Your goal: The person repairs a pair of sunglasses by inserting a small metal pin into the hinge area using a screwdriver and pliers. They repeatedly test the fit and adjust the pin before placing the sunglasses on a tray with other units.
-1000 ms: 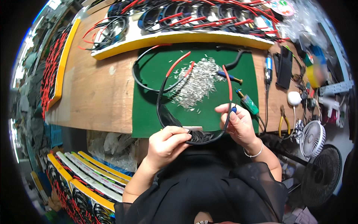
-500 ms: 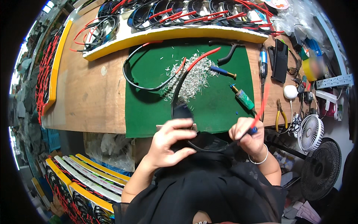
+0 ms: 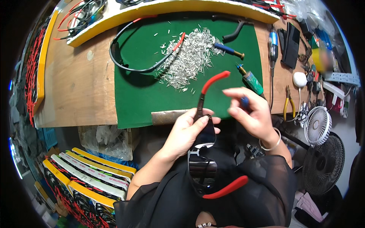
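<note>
My left hand (image 3: 184, 133) grips a pair of dark sunglasses (image 3: 203, 169) near one hinge, thumb on top. Red tips finish both temples; one points up over the green mat (image 3: 140, 102), the other lies against my black clothing. To the right, my right hand (image 3: 255, 116) is off the glasses, index finger and thumb apart. A small tool with a blue end (image 3: 244, 102) is tucked in its curled fingers, the rest hidden. On the mat lie a heap of small silvery pins (image 3: 190, 57), another glasses frame (image 3: 137, 70), a blue-handled screwdriver (image 3: 230, 50) and a green-handled tool (image 3: 251, 81).
A yellow-edged foam tray (image 3: 159, 9) of glasses spans the back. At right are a blue electric screwdriver (image 3: 273, 45), yellow pliers (image 3: 288, 102), a black phone-like device (image 3: 291, 45) and fans (image 3: 318, 125). More foam trays (image 3: 95, 171) stand low on the left.
The glasses have turned from lying across both hands to running toward my body. My right hand has let go of their red-tipped temple and moved up. The view has shifted.
</note>
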A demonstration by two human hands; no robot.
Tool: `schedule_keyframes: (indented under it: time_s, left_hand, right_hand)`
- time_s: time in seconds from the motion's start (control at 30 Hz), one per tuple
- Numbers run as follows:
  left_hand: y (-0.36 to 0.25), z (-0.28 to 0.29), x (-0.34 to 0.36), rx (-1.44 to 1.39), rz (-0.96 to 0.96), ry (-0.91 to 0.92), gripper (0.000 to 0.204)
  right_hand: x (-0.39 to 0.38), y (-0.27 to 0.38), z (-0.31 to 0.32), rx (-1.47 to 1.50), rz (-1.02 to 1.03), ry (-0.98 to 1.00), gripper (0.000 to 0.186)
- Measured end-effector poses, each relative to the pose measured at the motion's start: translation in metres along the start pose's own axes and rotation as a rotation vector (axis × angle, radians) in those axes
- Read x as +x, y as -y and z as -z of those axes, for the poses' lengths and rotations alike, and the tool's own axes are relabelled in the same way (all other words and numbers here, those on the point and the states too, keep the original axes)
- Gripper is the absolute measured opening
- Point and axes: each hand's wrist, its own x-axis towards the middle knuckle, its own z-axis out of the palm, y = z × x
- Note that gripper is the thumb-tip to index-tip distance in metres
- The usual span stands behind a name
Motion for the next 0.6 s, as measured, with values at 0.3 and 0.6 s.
schedule_keyframes:
  time_s: [0.3,0.6]
  left_hand:
    - [0.015,-0.002,0.01,0.115,-0.062,0.109,0.021]
    - [0.018,0.0,-0.002,-0.071,0.246,0.065,0.034]
  right_hand:
    - [0.009,-0.015,-0.02,-0.028,0.142,0.12,0.01]
    - [0.011,-0.02,-0.014,-0.023,-0.014,0.068,0.019]
